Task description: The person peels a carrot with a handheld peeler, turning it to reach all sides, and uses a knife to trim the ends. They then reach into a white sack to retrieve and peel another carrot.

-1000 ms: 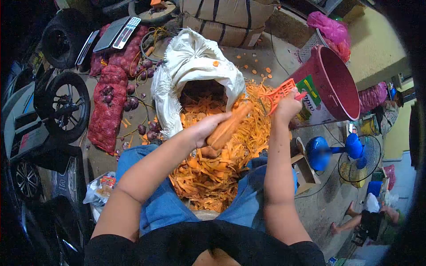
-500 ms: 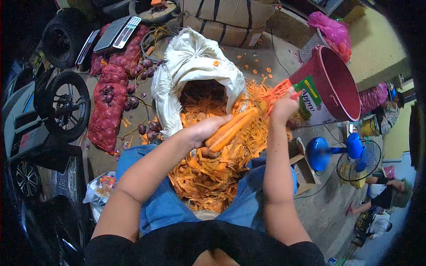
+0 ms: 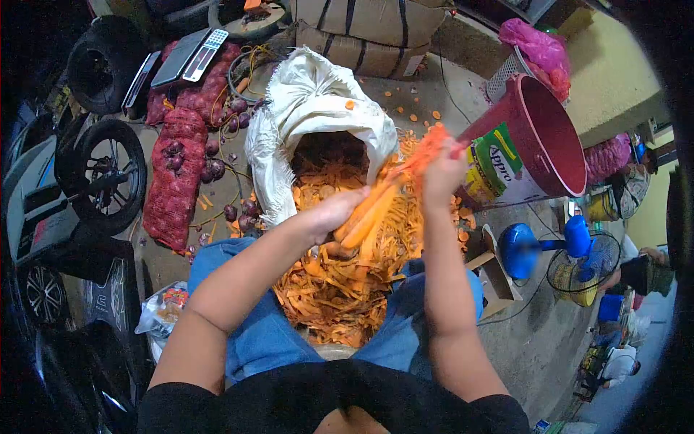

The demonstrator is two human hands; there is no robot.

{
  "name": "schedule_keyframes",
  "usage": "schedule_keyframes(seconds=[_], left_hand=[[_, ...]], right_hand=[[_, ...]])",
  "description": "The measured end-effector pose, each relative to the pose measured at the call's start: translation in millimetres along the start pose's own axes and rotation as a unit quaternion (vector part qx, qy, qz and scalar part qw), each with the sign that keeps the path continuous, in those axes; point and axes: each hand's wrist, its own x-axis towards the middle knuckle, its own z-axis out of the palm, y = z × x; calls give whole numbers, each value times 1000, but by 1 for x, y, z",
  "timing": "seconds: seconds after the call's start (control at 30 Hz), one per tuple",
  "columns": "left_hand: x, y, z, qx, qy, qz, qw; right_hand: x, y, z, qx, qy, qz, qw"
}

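My left hand (image 3: 338, 213) is wrapped around a partly peeled carrot (image 3: 370, 214), whose far end points up and to the right. In my right hand (image 3: 444, 177) is a red-orange vegetable peeler (image 3: 426, 153), smeared by motion, its head close over the carrot's far end. Below both hands a big heap of carrot peelings (image 3: 332, 300) lies between my knees. It runs up to the mouth of a white woven sack (image 3: 318, 108), which holds more peelings.
To the right leans a dark red bucket (image 3: 520, 145) with a label. Beyond it stand a blue fan (image 3: 578, 253) and an open cardboard box (image 3: 499, 278). Left are a red mesh bag of onions (image 3: 173, 177), scales (image 3: 191, 58) and a motorbike wheel (image 3: 108, 173). A person (image 3: 620, 365) is at far right.
My right hand has moved a little left with the peeler, towards the carrot. My left hand keeps its hold in nearly the same place. Far right, a person has shifted.
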Motion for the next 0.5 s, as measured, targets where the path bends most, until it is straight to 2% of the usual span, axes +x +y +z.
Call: schedule_keyframes(seconds=[0.07,0.1,0.17,0.2,0.27,0.33,0.37,0.4,0.43,0.47,0.5], left_hand=[[-20,15,9,27,-28,-52,998],[-20,15,8,28,-28,-53,998],[-17,17,5,15,14,-23,1000],[-14,16,3,14,15,-22,1000],[-7,14,-2,-65,48,-18,997],[-3,12,2,-116,44,-4,992],[-1,10,3,-166,41,9,985],[1,7,0,-140,15,61,988],[2,4,0,-140,16,60,988],[0,1,2,-52,16,73,996],[-7,5,7,37,16,85,996]], right_hand=[[23,19,-12,-29,64,146,987],[22,19,-13,-30,65,147,987],[25,13,-14,120,69,224,965],[16,-3,-13,111,31,197,974],[-8,-3,5,191,-24,133,972],[-39,-41,0,94,-180,46,978],[-45,-46,2,94,-180,46,978],[-49,-50,3,77,-188,54,978],[-51,-51,4,60,-196,63,977],[-43,-43,4,38,-180,60,981],[-28,-30,5,-11,-116,26,993]])
